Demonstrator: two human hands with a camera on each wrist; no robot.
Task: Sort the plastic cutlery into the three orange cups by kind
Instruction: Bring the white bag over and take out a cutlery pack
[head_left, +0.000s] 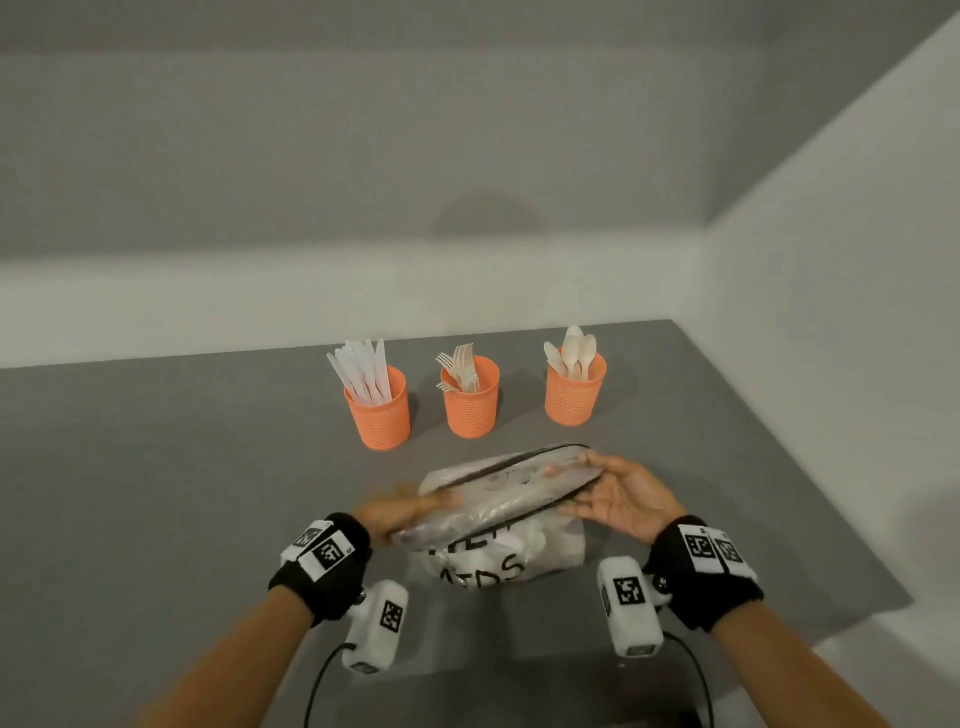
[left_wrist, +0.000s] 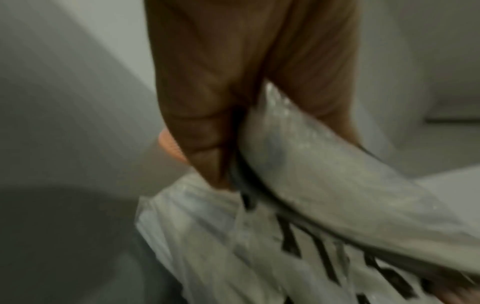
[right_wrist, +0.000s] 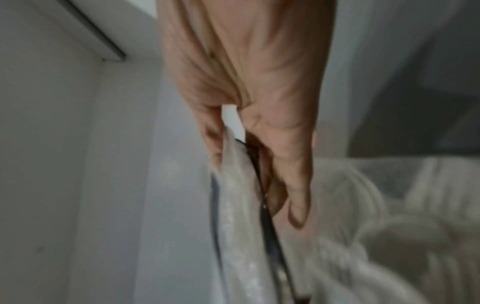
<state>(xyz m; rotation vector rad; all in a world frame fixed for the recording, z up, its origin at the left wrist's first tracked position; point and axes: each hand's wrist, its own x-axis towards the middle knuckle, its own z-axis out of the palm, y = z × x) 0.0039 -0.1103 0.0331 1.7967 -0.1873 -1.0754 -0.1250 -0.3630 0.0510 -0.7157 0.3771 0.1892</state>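
Note:
Three orange cups stand in a row on the grey table: the left cup (head_left: 378, 415) holds white knives, the middle cup (head_left: 471, 400) holds forks, the right cup (head_left: 575, 389) holds spoons. Nearer me, a clear plastic bag (head_left: 498, 519) with black lettering and a dark zip edge is held between both hands. My left hand (head_left: 410, 512) grips the bag's left end (left_wrist: 272, 154), blurred by motion. My right hand (head_left: 613, 493) pinches the bag's right end (right_wrist: 233, 174) between thumb and fingers. What lies inside the bag is hard to tell.
The grey table (head_left: 182, 467) meets a pale wall at the back and on the right. Its right edge runs diagonally past my right wrist. Wrist cameras with cables hang below both hands near the table's front edge.

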